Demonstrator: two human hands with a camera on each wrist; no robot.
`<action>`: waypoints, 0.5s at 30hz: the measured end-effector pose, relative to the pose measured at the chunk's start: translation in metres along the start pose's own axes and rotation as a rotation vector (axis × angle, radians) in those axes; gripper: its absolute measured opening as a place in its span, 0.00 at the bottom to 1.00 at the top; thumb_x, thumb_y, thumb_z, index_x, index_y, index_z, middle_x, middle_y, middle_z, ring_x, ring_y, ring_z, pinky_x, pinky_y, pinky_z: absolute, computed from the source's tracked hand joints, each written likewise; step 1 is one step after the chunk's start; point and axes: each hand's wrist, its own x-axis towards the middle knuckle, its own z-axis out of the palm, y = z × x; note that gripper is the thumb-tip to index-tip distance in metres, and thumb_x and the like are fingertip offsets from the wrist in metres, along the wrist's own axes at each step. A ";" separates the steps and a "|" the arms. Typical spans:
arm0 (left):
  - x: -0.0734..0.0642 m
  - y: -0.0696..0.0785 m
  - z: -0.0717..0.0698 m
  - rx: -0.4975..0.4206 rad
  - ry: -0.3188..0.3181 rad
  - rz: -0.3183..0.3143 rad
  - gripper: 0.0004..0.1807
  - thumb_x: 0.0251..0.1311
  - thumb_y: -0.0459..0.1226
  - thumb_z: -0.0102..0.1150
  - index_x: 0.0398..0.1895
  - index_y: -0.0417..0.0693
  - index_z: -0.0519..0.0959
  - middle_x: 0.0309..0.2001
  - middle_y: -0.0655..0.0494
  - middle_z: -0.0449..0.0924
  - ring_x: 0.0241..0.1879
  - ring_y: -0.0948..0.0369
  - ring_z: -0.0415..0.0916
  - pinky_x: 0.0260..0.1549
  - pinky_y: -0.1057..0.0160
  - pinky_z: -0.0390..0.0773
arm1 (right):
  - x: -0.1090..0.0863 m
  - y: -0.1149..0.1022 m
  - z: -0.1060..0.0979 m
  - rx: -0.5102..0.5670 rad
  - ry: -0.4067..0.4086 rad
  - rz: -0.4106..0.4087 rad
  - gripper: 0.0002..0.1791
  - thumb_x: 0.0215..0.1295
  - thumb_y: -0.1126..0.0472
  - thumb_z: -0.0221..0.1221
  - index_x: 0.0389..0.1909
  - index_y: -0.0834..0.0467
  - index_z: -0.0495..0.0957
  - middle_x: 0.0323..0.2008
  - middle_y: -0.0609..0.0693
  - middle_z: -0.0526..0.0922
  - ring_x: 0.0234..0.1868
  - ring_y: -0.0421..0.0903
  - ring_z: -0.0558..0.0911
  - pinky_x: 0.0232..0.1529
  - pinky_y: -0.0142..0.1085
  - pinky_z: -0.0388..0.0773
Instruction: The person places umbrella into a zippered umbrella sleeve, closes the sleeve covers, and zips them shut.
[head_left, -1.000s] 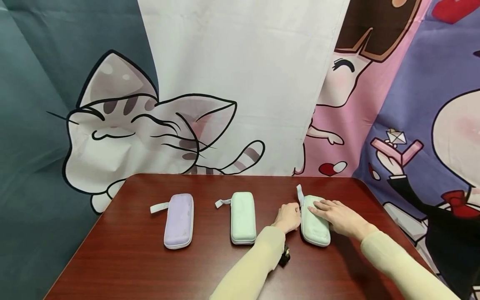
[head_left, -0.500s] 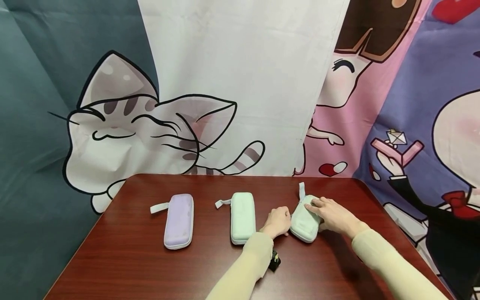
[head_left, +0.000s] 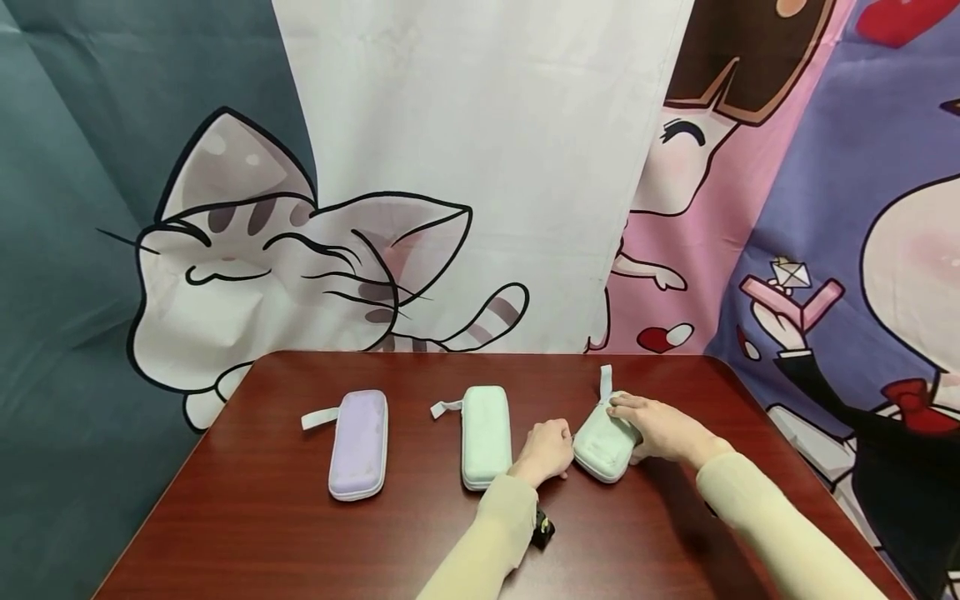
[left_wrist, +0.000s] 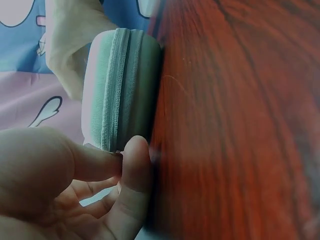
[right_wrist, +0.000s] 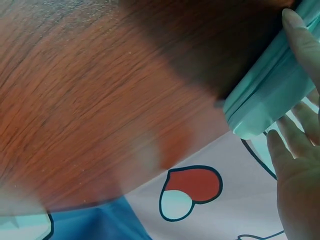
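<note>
On the right of the table lies a mint-green zippered case (head_left: 606,442), turned slantwise, its pale wrist strap (head_left: 606,382) pointing to the back. My right hand (head_left: 663,429) holds it from the right, fingers over the top and, in the right wrist view, the thumb (right_wrist: 302,42) against its side. At the case's left side is my left hand (head_left: 546,452). In the left wrist view its thumb and forefinger pinch at the zipper (left_wrist: 117,90), on a zipper pull that the fingertips mostly hide. The zipper stretch in sight looks closed.
A second mint-green case (head_left: 486,437) lies mid-table with its strap to the left. Further left is a lilac case (head_left: 358,446), also strapped. The reddish-brown wooden table (head_left: 247,517) ends at a printed cartoon curtain (head_left: 480,167).
The right-hand case has turned, its near end swinging left, and has shifted slightly left. Both hands moved left with it, the left one also toward the near edge. The other cases stayed put.
</note>
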 end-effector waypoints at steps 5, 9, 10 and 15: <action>-0.006 -0.002 0.000 0.006 0.035 0.022 0.15 0.69 0.31 0.48 0.21 0.49 0.70 0.12 0.60 0.71 0.07 0.69 0.71 0.23 0.69 0.72 | 0.001 0.000 0.000 0.004 0.004 0.038 0.40 0.33 0.57 0.81 0.52 0.63 0.78 0.57 0.63 0.75 0.57 0.61 0.75 0.54 0.53 0.73; -0.013 -0.005 -0.002 0.000 0.090 0.052 0.14 0.67 0.30 0.48 0.21 0.49 0.70 0.12 0.62 0.70 0.06 0.70 0.70 0.26 0.69 0.73 | 0.003 0.000 0.002 -0.022 0.052 0.038 0.41 0.32 0.55 0.82 0.51 0.62 0.78 0.54 0.62 0.78 0.55 0.61 0.76 0.54 0.53 0.73; -0.015 -0.006 -0.002 -0.018 0.100 0.051 0.14 0.67 0.30 0.48 0.21 0.48 0.70 0.12 0.62 0.70 0.06 0.70 0.70 0.25 0.69 0.74 | 0.003 -0.001 0.003 -0.030 0.068 0.037 0.41 0.31 0.54 0.82 0.52 0.62 0.78 0.53 0.61 0.78 0.55 0.61 0.76 0.54 0.53 0.73; -0.022 -0.009 -0.002 -0.069 0.146 0.011 0.14 0.68 0.31 0.47 0.22 0.48 0.70 0.12 0.61 0.69 0.06 0.69 0.70 0.19 0.69 0.73 | 0.005 -0.005 0.010 -0.042 0.119 0.031 0.43 0.33 0.53 0.81 0.55 0.61 0.78 0.52 0.61 0.79 0.54 0.61 0.77 0.55 0.55 0.71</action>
